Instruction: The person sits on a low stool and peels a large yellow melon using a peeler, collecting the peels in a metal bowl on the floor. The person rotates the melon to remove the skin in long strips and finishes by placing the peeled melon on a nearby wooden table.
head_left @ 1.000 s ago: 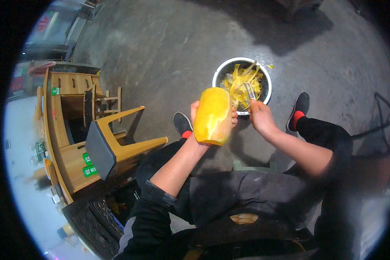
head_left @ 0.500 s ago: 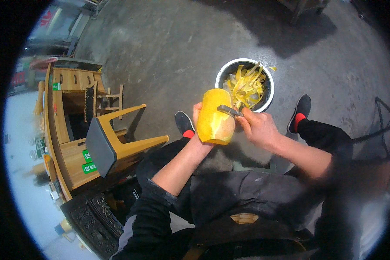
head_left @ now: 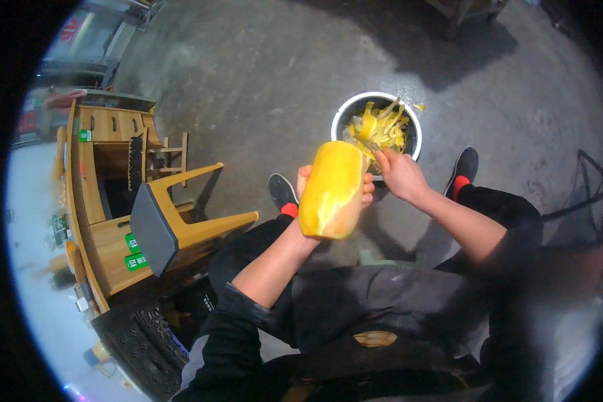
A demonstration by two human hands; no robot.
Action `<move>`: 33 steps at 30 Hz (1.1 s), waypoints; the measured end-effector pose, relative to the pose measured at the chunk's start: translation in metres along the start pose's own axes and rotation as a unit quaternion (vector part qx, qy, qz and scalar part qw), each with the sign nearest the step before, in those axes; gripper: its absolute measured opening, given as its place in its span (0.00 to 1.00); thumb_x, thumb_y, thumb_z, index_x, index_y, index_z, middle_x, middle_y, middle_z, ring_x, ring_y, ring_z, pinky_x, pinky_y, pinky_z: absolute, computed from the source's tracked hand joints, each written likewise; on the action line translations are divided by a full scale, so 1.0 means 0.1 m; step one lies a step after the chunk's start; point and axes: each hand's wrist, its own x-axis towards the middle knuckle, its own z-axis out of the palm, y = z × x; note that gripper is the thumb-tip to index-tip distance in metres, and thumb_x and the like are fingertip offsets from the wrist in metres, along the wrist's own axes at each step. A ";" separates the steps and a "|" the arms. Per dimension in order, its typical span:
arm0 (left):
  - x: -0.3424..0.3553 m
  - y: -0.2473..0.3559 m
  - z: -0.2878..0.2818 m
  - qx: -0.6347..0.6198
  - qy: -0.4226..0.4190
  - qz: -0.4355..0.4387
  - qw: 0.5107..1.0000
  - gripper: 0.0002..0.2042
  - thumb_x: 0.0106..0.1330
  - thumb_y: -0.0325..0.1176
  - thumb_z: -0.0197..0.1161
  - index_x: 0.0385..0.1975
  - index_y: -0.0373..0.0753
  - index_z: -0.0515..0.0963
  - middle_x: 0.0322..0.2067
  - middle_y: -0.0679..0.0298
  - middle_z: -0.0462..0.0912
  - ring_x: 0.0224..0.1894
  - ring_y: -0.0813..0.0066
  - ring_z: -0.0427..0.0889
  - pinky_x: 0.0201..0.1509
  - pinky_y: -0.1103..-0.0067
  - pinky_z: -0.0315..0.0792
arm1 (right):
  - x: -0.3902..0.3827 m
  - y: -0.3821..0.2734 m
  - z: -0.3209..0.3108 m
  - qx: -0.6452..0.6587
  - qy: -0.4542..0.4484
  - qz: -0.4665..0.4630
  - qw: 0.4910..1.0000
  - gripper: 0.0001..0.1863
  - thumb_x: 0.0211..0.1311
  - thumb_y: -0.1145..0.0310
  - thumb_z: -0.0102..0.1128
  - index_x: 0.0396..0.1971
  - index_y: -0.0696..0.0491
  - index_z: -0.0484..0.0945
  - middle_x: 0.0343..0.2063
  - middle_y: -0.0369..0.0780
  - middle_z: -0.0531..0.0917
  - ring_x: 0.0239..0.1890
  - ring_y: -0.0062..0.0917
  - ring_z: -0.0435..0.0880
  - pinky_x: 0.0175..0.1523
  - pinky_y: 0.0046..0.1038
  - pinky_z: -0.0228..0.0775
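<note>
One yellow, pale-patched cylindrical gourd (head_left: 333, 187) sits in the left hand (head_left: 304, 179), curled round it seemingly for support; the right hand (head_left: 403, 176) grips a slim metal peeler (head_left: 370, 145) over a white-rimmed round bucket (head_left: 419, 130), apparently placed to catch yellow peel strips (head_left: 382, 125).

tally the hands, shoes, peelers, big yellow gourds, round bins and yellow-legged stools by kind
hands: 2 (left hand, right hand)
shoes: 2 (left shoe, right shoe)
peeler: 1, mostly hidden
big yellow gourd: 1
round bin: 1
yellow-legged stool: 1
total: 8
</note>
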 end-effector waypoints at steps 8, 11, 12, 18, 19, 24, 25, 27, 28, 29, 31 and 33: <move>0.02 0.07 -0.05 0.001 0.013 -0.005 1.000 0.47 0.51 0.62 0.66 0.66 0.31 0.67 0.52 0.48 0.71 0.50 0.56 0.71 0.58 0.68 0.71 | 0.02 0.15 0.32 0.306 -0.062 0.257 0.915 0.26 0.83 0.49 0.44 0.30 0.55 0.74 0.18 0.40 0.76 0.15 0.32 0.73 0.22 0.37 0.63; 0.03 0.10 -0.11 -0.014 0.005 -0.005 1.000 0.48 0.50 0.62 0.66 0.67 0.31 0.67 0.53 0.48 0.71 0.51 0.56 0.71 0.59 0.68 0.71 | -0.09 -0.04 0.22 0.440 -0.058 0.254 0.859 0.28 0.84 0.49 0.44 0.27 0.55 0.74 0.17 0.37 0.75 0.16 0.27 0.72 0.24 0.34 0.64; 0.04 0.12 -0.13 0.000 0.005 0.001 1.000 0.48 0.51 0.62 0.65 0.67 0.31 0.67 0.53 0.47 0.72 0.52 0.56 0.72 0.60 0.67 0.71 | -0.12 -0.10 0.18 0.441 -0.058 0.247 0.861 0.27 0.84 0.49 0.44 0.27 0.54 0.74 0.17 0.36 0.73 0.15 0.24 0.70 0.23 0.32 0.62; 0.10 0.19 -0.21 0.033 -0.014 0.053 0.998 0.44 0.60 0.63 0.54 0.68 0.32 0.69 0.59 0.41 0.76 0.57 0.49 0.78 0.65 0.59 0.74 | -0.32 -0.36 -0.02 0.476 -0.063 0.233 0.846 0.21 0.83 0.49 0.50 0.33 0.51 0.74 0.18 0.30 0.72 0.16 0.16 0.66 0.22 0.25 0.56; 0.10 0.19 -0.21 0.035 -0.001 0.071 0.997 0.43 0.61 0.62 0.52 0.69 0.33 0.70 0.60 0.40 0.76 0.57 0.47 0.79 0.66 0.58 0.74 | -0.40 -0.41 -0.02 0.469 -0.054 0.204 0.858 0.20 0.83 0.50 0.52 0.34 0.51 0.75 0.19 0.29 0.72 0.18 0.14 0.66 0.23 0.23 0.56; 0.13 0.18 -0.19 0.053 0.007 0.132 0.990 0.40 0.64 0.59 0.47 0.71 0.36 0.69 0.63 0.41 0.76 0.62 0.45 0.79 0.72 0.51 0.70 | -0.76 -0.57 0.03 0.480 -0.080 0.118 0.866 0.12 0.76 0.61 0.66 0.38 0.52 0.74 0.25 0.25 0.70 0.26 0.08 0.65 0.31 0.17 0.58; 0.15 0.16 -0.18 0.057 0.030 0.149 0.987 0.40 0.65 0.59 0.47 0.71 0.36 0.69 0.63 0.41 0.77 0.63 0.46 0.79 0.73 0.50 0.69 | -0.79 -0.60 0.05 0.494 -0.070 0.092 0.862 0.12 0.75 0.62 0.68 0.40 0.52 0.73 0.27 0.26 0.71 0.27 0.08 0.65 0.31 0.17 0.59; 0.17 0.14 -0.14 0.072 0.036 0.160 0.984 0.39 0.65 0.58 0.46 0.72 0.37 0.69 0.63 0.43 0.77 0.65 0.46 0.78 0.76 0.47 0.66 | -0.82 -0.64 0.08 0.522 -0.051 0.046 0.850 0.15 0.72 0.64 0.71 0.42 0.53 0.72 0.30 0.27 0.71 0.28 0.08 0.66 0.32 0.17 0.61; 0.17 0.14 -0.12 0.082 0.020 0.154 0.984 0.39 0.65 0.58 0.46 0.72 0.37 0.69 0.64 0.43 0.76 0.66 0.47 0.77 0.76 0.46 0.64 | -0.82 -0.66 0.10 0.556 -0.048 0.033 0.829 0.18 0.69 0.66 0.74 0.44 0.53 0.71 0.31 0.28 0.72 0.29 0.08 0.68 0.33 0.17 0.63; 0.17 0.14 -0.10 0.097 0.012 0.148 0.984 0.39 0.65 0.57 0.46 0.72 0.37 0.69 0.64 0.44 0.76 0.67 0.47 0.77 0.77 0.45 0.63 | -0.81 -0.67 0.11 0.543 -0.036 0.014 0.839 0.22 0.65 0.67 0.78 0.47 0.54 0.69 0.33 0.28 0.72 0.31 0.08 0.69 0.34 0.16 0.65; 0.16 0.16 -0.05 0.080 -0.009 0.134 0.988 0.39 0.64 0.57 0.46 0.72 0.36 0.68 0.65 0.44 0.75 0.67 0.47 0.77 0.77 0.45 0.63 | -0.79 -0.68 0.11 0.521 -0.022 -0.011 0.853 0.26 0.62 0.67 0.80 0.48 0.54 0.69 0.33 0.29 0.74 0.31 0.08 0.71 0.35 0.16 0.66; 0.16 0.16 0.00 0.076 -0.018 0.128 0.989 0.40 0.63 0.55 0.48 0.73 0.36 0.67 0.67 0.45 0.74 0.68 0.47 0.76 0.77 0.44 0.63 | -0.77 -0.69 0.11 0.494 -0.004 -0.020 0.869 0.30 0.59 0.67 0.83 0.50 0.54 0.68 0.35 0.31 0.76 0.34 0.09 0.74 0.37 0.18 0.70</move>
